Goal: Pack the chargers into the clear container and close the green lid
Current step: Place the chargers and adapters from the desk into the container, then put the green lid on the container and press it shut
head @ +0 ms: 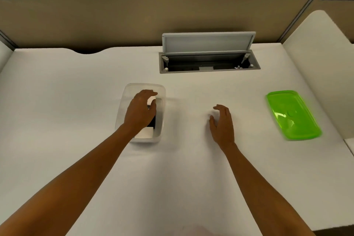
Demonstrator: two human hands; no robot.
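Observation:
The clear container (161, 90) stands left of the table's middle. Inside it lie a black charger (153, 120) and a white charger (144, 133) at its near end. My left hand (140, 111) reaches down into the container, fingers curved and apart, thumb just above the black charger; it hides part of the contents. My right hand (222, 122) hovers open over the bare table to the right of the container, palm facing left, holding nothing. The green lid (293, 115) lies flat on the table at the far right, well apart from both hands.
An open grey cable hatch (208, 59) with its flap raised sits in the white table (76, 92) behind the hands. A beige partition wall (134, 15) runs along the back. A white side panel (321, 53) rises at the right edge.

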